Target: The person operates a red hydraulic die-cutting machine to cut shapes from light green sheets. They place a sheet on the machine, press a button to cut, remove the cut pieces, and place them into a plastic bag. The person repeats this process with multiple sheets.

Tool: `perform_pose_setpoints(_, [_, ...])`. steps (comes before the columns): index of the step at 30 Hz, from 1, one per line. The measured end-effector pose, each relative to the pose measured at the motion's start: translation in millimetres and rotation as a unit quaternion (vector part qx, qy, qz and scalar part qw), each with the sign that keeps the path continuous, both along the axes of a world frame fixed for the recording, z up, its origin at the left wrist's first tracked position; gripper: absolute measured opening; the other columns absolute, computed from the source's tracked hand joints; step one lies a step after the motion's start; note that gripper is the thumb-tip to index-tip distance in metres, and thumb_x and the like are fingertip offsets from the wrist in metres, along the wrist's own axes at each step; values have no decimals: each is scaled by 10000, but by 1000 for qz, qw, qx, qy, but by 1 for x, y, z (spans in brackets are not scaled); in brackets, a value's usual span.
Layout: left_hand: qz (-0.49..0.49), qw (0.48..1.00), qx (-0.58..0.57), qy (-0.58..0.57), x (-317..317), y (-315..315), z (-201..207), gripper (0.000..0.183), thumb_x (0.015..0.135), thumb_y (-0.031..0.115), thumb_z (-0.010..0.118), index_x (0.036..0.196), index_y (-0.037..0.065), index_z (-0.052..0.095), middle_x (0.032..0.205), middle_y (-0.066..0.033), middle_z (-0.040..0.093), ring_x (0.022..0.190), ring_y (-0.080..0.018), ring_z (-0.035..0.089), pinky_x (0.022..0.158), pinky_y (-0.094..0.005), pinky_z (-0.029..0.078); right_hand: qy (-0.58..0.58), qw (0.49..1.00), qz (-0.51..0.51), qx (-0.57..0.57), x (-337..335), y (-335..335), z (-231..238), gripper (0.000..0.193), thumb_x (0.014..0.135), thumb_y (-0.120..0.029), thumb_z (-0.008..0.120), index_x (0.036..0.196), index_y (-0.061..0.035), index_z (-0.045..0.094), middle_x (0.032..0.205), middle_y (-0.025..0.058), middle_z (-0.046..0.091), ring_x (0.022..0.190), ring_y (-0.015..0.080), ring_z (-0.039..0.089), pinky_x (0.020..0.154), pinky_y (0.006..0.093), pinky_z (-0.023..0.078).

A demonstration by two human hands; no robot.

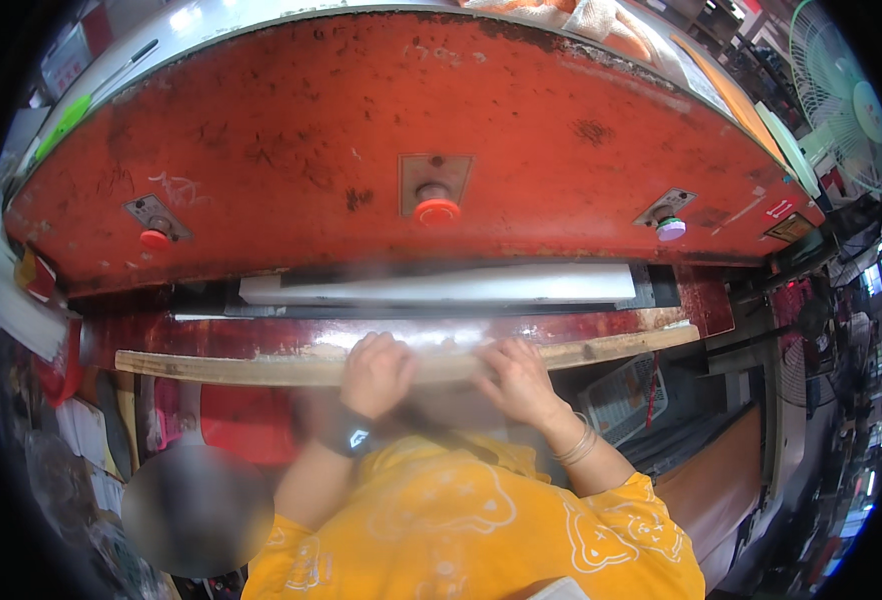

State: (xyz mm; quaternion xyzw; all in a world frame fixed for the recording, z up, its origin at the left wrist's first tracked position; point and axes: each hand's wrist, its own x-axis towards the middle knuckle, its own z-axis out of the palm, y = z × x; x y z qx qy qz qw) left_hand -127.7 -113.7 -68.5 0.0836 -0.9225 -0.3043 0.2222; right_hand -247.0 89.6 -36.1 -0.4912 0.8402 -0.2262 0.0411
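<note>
My left hand [376, 372] rests on the pale wooden strip [226, 368] along the front of a dark red worktop [221, 340]. Its fingers lie bent over the strip toward the worktop, with no object visible in them. To the right, my right hand [523, 380] lies on the same strip, thumb apart from the bent fingers, also with nothing visible in it. Beyond both hands a long white bar or plate [441, 287] lies under the lower edge of a worn red machine panel [521, 120]. A blurred patch hides some detail between the hands.
Three knobs face me on the panel: a red one [156, 238] at left, a red one [437, 210] in the middle, a pale purple one [671, 229] at right. Below the worktop are a red container [246, 420] and a white basket [621, 400]. A green fan [851, 100] stands far right.
</note>
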Motion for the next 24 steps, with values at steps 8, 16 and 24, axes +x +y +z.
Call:
perform_pose_setpoints(8, [5, 1000, -9, 8, 5, 4, -7, 104, 766, 107, 603, 678, 51, 603, 729, -123, 555, 738, -331, 517, 687, -424, 433, -19, 999, 1, 34, 11, 0, 2, 401, 752, -210, 684, 1110, -50, 603, 1012, 180, 577, 982, 357, 526, 885, 427, 417])
perform_pose_setpoints(16, [-5, 999, 9, -40, 50, 33, -26, 133, 779, 172, 631, 720, 54, 641, 722, -112, 567, 724, -310, 534, 673, -402, 434, -133, 990, -2, -54, -13, -33, 27, 396, 803, -222, 660, 1133, -11, 603, 1073, 183, 629, 1024, 317, 584, 918, 377, 444])
perform_pose_setpoints(24, [65, 970, 221, 81, 88, 42, -1, 384, 741, 22, 619, 1122, 24, 570, 1068, -118, 549, 961, -255, 559, 812, -357, 464, 36, 989, -141, -40, 47, -95, -18, 742, 629, -343, 772, 1291, -155, 494, 1398, 228, 320, 1194, 530, 324, 988, 568, 296])
